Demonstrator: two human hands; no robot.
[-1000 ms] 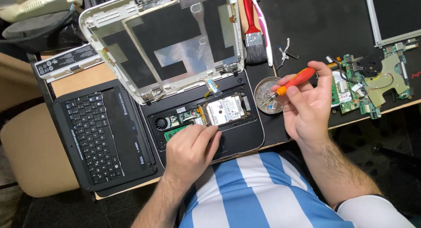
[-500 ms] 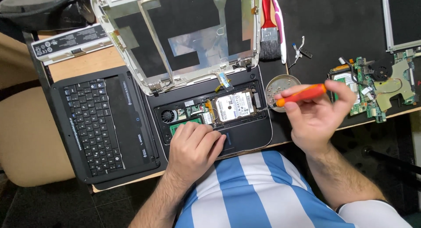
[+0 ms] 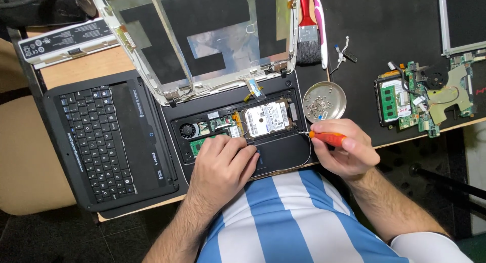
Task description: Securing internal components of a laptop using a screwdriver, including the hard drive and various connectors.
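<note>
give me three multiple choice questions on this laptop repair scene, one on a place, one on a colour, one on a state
1. Where is the round metal dish of screws?
A. right of the opened laptop base
B. on the detached keyboard
C. on the loose circuit board

2. What colour is the handle of the screwdriver in the right hand?
A. blue
B. orange
C. green

3. How is the hard drive?
A. covered by a lid
B. lifted in a hand
C. exposed in its bay

Answers: 1 A, it sits just past the base's right edge. 2 B, orange shows between the fingers. 3 C, its label faces up while the left hand rests on the palm rest.
</note>
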